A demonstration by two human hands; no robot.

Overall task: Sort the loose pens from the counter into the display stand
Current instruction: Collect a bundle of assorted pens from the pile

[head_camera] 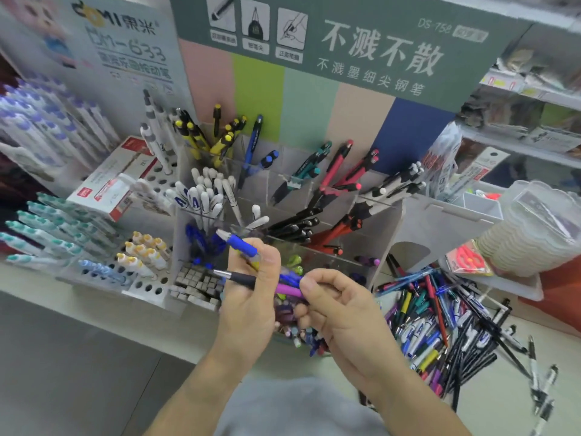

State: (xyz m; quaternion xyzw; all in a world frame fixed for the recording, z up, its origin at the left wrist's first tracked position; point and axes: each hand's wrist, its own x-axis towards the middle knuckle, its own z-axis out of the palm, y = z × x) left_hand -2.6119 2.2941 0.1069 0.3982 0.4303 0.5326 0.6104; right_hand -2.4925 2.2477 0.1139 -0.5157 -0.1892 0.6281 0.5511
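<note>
We held pens in front of the display stand (388,215).
Our left hand (251,297) gripped a bunch of pens (240,243); our right hand (339,306) pinched a purple pen (287,290); loose pens (446,319) lay right on the worktop (78,357).

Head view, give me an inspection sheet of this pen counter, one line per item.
Surface: pale counter, partly covered.
Job's things: loose pens heaped at right; clear stand with pens grouped by colour.
Clutter: red-and-white box at left; stacked cups at right.
Hands: left hand grips several pens, among them a blue pen and a black pen; right hand pinches a purple pen.
Cables: nothing seen.
Surroundings: display signs behind; shop shelves at right, blurred.
</note>
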